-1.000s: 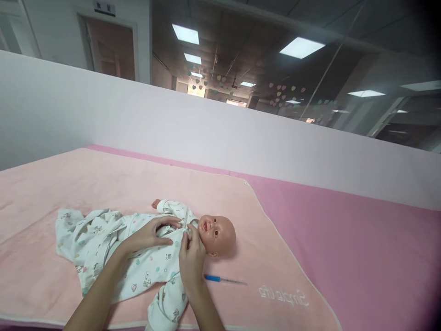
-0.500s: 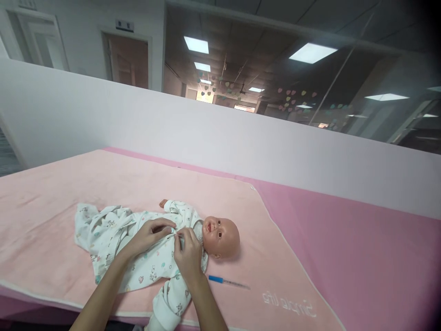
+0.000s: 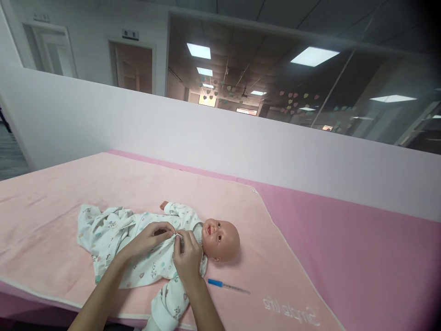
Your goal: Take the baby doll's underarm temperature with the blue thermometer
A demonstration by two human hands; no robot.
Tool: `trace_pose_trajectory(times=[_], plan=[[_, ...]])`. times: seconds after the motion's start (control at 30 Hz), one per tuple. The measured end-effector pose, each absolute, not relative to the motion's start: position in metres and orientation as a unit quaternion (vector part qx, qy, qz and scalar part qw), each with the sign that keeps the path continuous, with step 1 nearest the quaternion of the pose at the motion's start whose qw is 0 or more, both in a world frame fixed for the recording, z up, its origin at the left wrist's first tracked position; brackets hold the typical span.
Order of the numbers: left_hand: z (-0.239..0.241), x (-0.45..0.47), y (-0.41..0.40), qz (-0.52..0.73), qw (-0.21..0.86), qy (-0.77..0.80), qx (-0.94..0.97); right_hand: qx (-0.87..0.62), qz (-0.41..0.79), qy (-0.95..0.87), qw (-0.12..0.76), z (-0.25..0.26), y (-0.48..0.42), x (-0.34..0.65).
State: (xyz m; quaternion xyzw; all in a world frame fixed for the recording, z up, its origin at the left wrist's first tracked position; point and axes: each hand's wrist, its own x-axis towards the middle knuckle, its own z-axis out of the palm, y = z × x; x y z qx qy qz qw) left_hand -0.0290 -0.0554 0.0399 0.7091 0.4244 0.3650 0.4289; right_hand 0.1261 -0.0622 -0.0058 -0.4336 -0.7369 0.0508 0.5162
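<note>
A baby doll (image 3: 220,240) lies on its back on a pale pink blanket (image 3: 51,193), dressed in a white printed romper (image 3: 113,227). Both my hands are on the doll's chest, just below its chin. My left hand (image 3: 148,239) pinches the romper's front edge with bent fingers. My right hand (image 3: 188,257) pinches the opposite edge, its fingertips meeting those of the left at the garment's closure. The doll's near sleeve hangs toward the blanket's front edge.
A thin stick with a blue end (image 3: 227,286) lies on the blanket just right of my right wrist. The blanket covers a darker pink mattress (image 3: 361,257). A white partition wall (image 3: 241,138) runs behind, with glass above it.
The view has shifted slightly. My two hands have drawn closer together on the romper's upper chest, the left fingers now curled into a pinch instead of lying flatter.
</note>
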Motion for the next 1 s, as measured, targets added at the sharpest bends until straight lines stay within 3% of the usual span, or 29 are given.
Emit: trace_pose_trajectory(times=[0.3,1.0], plan=[[0.027,-0.030,-0.056,0.373,0.371,0.461,0.715,-0.451,0.037,-0.722,0.524,-0.008,-0.060,0.124],[0.020,-0.027,-0.059,0.415,0.378,0.460,0.688,-0.454,0.000,-0.730,0.511,-0.010,-0.059,0.125]])
